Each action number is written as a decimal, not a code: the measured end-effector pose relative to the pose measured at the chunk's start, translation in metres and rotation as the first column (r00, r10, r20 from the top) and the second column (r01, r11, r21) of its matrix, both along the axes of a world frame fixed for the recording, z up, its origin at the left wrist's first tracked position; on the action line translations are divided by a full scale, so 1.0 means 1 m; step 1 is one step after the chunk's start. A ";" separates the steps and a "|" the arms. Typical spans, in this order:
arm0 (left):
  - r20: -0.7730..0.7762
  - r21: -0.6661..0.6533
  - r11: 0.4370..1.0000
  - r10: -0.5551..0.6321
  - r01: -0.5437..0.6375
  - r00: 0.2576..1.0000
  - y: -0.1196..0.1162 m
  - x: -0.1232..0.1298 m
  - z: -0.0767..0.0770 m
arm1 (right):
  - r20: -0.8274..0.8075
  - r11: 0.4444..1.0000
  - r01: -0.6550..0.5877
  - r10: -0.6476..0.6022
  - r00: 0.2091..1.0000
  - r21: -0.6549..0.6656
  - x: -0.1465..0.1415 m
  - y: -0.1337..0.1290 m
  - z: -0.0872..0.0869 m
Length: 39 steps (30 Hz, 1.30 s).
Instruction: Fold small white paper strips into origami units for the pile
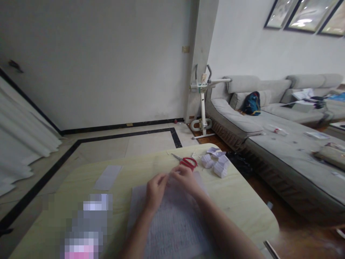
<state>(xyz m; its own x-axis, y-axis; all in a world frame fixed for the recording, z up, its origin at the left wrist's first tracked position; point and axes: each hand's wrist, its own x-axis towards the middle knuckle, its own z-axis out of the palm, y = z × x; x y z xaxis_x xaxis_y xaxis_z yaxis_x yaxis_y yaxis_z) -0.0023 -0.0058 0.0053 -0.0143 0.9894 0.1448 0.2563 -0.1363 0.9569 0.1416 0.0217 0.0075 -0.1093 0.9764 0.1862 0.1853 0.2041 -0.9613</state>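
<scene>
Above printed sheet (175, 223), hands (169, 183) meeting, scissors (188, 162) beyond

Pale wooden table (242, 201), printed sheets (175, 223), blank paper slip (108, 177), red-handled scissors (188, 163), crumpled papers (221, 166)

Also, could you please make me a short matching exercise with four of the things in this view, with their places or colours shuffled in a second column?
Things:
1. scissors
2. large sheet
3. backpack
4. crumpled paper

Place or colour:
A. on the sofa
B. near the far right corner of the table
C. red handles
D. beneath the left hand and right hand

Right pairs: 1-C, 2-D, 3-A, 4-B
</scene>
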 end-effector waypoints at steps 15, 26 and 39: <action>-0.003 0.013 1.000 -0.004 0.004 1.000 0.000 0.000 0.000 | -0.051 0.999 -0.011 0.009 0.999 -0.035 0.000 -0.003 0.005; -0.034 0.025 0.999 -0.024 0.025 0.999 0.000 0.001 0.000 | -0.078 0.997 -0.032 0.027 0.997 -0.063 0.001 0.001 -0.002; -0.049 0.005 1.000 -0.031 0.031 0.998 -0.001 0.000 0.003 | -0.053 0.998 -0.031 0.027 0.998 -0.063 0.002 0.000 0.000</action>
<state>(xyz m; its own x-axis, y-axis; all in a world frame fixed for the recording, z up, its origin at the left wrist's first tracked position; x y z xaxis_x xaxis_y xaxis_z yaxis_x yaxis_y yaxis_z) -0.0018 -0.0068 0.0080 0.0235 0.9884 0.1503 0.2984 -0.1505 0.9425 0.1432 0.0217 0.0072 -0.1295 0.9830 0.1300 0.1298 0.1467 -0.9806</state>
